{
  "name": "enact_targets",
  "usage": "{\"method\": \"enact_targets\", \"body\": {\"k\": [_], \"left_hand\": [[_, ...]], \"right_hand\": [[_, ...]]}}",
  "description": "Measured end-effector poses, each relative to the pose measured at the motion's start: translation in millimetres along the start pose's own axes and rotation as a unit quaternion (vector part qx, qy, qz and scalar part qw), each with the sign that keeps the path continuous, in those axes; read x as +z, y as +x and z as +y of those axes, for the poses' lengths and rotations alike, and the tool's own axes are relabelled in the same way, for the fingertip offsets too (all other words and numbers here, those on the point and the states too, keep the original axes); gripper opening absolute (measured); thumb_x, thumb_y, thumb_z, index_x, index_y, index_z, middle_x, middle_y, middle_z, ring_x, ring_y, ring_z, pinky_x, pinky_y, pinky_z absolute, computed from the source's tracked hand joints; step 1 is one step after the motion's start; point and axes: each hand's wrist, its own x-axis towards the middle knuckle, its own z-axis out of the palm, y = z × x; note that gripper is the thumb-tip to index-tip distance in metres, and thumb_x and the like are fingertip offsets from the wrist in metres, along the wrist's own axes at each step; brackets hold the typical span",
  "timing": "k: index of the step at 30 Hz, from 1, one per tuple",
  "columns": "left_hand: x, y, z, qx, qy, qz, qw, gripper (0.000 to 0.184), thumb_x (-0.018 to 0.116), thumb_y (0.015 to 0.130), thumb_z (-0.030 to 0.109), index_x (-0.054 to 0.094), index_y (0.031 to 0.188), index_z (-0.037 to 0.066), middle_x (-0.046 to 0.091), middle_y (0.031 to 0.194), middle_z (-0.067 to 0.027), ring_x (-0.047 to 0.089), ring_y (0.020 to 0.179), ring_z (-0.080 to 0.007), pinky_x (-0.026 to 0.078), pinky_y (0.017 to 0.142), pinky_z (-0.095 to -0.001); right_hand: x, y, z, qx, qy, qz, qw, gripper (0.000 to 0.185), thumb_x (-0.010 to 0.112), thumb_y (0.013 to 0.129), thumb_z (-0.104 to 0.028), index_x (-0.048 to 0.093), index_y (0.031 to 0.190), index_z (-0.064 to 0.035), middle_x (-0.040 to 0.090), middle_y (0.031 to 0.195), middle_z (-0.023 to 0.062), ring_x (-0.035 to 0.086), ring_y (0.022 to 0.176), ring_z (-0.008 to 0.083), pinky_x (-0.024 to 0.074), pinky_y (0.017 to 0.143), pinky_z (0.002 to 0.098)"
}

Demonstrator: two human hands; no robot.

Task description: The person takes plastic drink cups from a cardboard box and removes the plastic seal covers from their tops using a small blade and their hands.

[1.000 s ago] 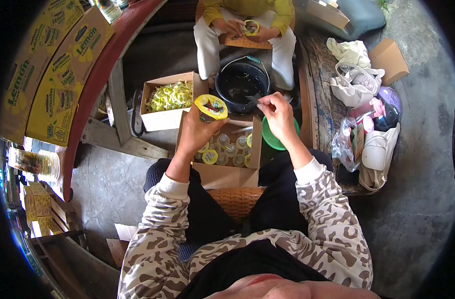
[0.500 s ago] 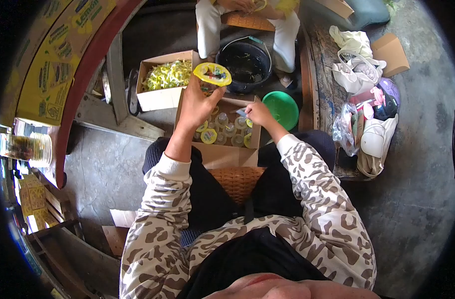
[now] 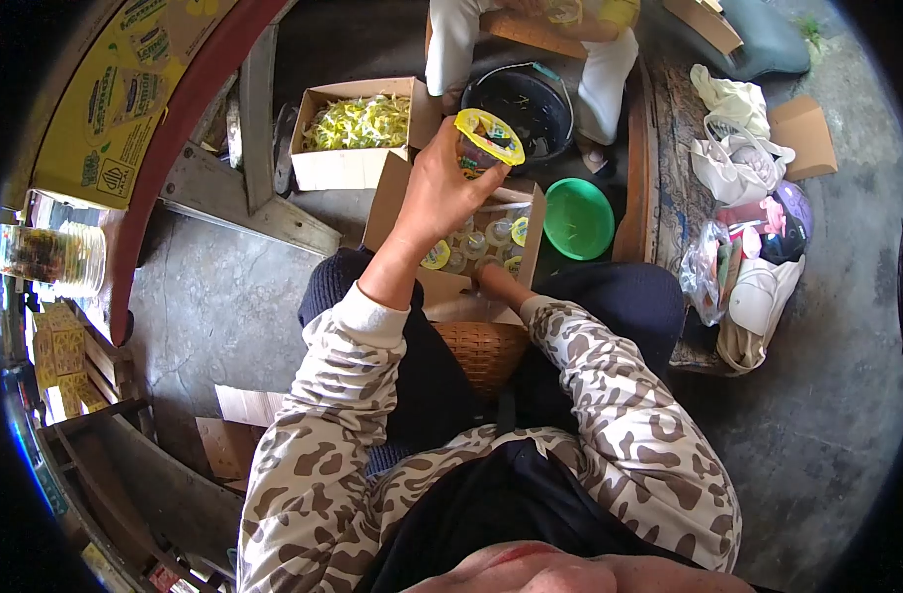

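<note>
White cap (image 3: 754,302) beside plastic bag (image 3: 705,274).

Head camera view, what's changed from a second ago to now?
The right hand has moved from near the black bucket back and leftward, to the near side of the open carton. The thin piece it held is no longer visible; whether it was let go can't be told. The left hand still grips the yellow-rimmed cup; the green basin stayed put.

The left hand (image 3: 440,190) holds up a yellow-rimmed cup (image 3: 490,138), while the right hand (image 3: 489,276) is at the near side of a box (image 3: 536,235) of cups (image 3: 474,243), beside a green bowl (image 3: 580,219).
</note>
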Motion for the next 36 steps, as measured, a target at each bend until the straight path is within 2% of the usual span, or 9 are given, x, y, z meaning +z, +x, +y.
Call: {"method": "enact_targets", "body": {"k": [8, 11, 15, 18, 20, 22, 27, 30, 36], "left_hand": [[1, 7, -5, 0.001, -0.009, -0.027, 1.000, 0.046, 0.080, 0.075, 0.015, 0.055, 0.111, 0.000, 0.070, 0.100, -0.0168, 0.069, 0.096, -0.0298, 0.053, 0.083, -0.0391], [1, 5, -10, -0.011, -0.027, -0.030, 0.999, 0.048, 0.083, 0.072, 0.013, 0.055, 0.110, 0.001, 0.069, 0.098, -0.0164, 0.070, 0.093, -0.0298, 0.053, 0.082, -0.0380], [0, 4, -12, -0.016, 0.001, -0.023, 1.000, 0.051, 0.083, 0.069, 0.012, 0.055, 0.111, 0.002, 0.069, 0.098, -0.0165, 0.069, 0.094, -0.0314, 0.053, 0.082, -0.0390], [-1, 4, -12, -0.020, 0.018, -0.041, 0.999, 0.047, 0.082, 0.070, 0.012, 0.057, 0.108, 0.003, 0.066, 0.100, -0.0159, 0.066, 0.096, -0.0336, 0.051, 0.084, -0.0393], [1, 5, -15, -0.005, 0.016, -0.042, 0.999, 0.046, 0.082, 0.069, 0.012, 0.057, 0.107, 0.003, 0.064, 0.100, -0.0154, 0.064, 0.097, -0.0353, 0.051, 0.083, -0.0401], [4, 4, -19, 0.017, 0.066, -0.061, 0.996, 0.050, 0.087, 0.069, 0.012, 0.059, 0.109, 0.000, 0.068, 0.098, -0.0136, 0.068, 0.092, -0.0240, 0.053, 0.083, -0.0349], [17, 1, -13, 0.023, 0.099, -0.102, 0.990, 0.058, 0.087, 0.068, 0.016, 0.055, 0.114, 0.002, 0.066, 0.102, -0.0172, 0.067, 0.097, -0.0342, 0.052, 0.082, -0.0380], [20, 0, -3, -0.075, 0.084, -0.177, 0.978, 0.059, 0.087, 0.068, 0.017, 0.055, 0.114, 0.002, 0.067, 0.101, -0.0175, 0.067, 0.096, -0.0353, 0.052, 0.083, -0.0388], [21, 0, 3, -0.040, 0.007, -0.216, 0.976, 0.057, 0.088, 0.069, 0.024, 0.055, 0.110, 0.002, 0.069, 0.098, -0.0140, 0.068, 0.096, -0.0307, 0.052, 0.086, -0.0380]], "right_hand": [[3, 0, -3, 0.058, 0.029, 0.092, 0.994, 0.019, 0.064, 0.086, -0.016, 0.070, 0.095, -0.0008, 0.068, 0.093, 0.0226, 0.069, 0.091, 0.0383, 0.0563, 0.075, 0.0472], [-23, 15, 5, 0.013, 0.020, 0.106, 0.994, 0.019, 0.072, 0.082, -0.021, 0.069, 0.096, -0.0088, 0.068, 0.090, 0.0137, 0.068, 0.089, 0.0342, 0.0533, 0.079, 0.0459], [-159, -9, -39, 0.000, 0.274, 0.262, 0.925, 0.020, 0.070, 0.086, -0.021, 0.067, 0.093, -0.0031, 0.071, 0.090, 0.0167, 0.069, 0.088, 0.0341, 0.0531, 0.080, 0.0429], [-240, -34, -43, -0.102, 0.232, 0.416, 0.873, 0.020, 0.062, 0.095, -0.018, 0.067, 0.104, -0.0009, 0.071, 0.090, 0.0168, 0.069, 0.082, 0.0295, 0.0521, 0.077, 0.0400], [-290, -63, -57, -0.043, 0.437, 0.347, 0.829, 0.021, 0.059, 0.099, -0.019, 0.067, 0.104, -0.0005, 0.070, 0.092, 0.0156, 0.068, 0.082, 0.0244, 0.0518, 0.075, 0.0345], [-311, -89, -69, -0.111, 0.362, 0.423, 0.823, 0.021, 0.058, 0.100, -0.019, 0.067, 0.105, -0.0006, 0.070, 0.094, 0.0131, 0.067, 0.082, 0.0196, 0.0515, 0.074, 0.0304], [-320, -124, -95, -0.145, 0.019, 0.497, 0.856, 0.032, 0.082, 0.075, -0.020, 0.059, 0.092, -0.0042, 0.058, 0.090, 0.0091, 0.061, 0.086, 0.0285, 0.0498, 0.078, 0.0380], [-316, -131, -98, -0.139, -0.081, 0.480, 0.862, 0.032, 0.081, 0.073, -0.020, 0.058, 0.089, -0.0058, 0.056, 0.088, 0.0078, 0.058, 0.085, 0.0283, 0.0471, 0.076, 0.0400], [-316, -139, -92, -0.138, -0.142, 0.461, 0.865, 0.019, 0.073, 0.080, -0.016, 0.060, 0.091, -0.0064, 0.056, 0.089, 0.0067, 0.058, 0.087, 0.0236, 0.0461, 0.075, 0.0364]]}}
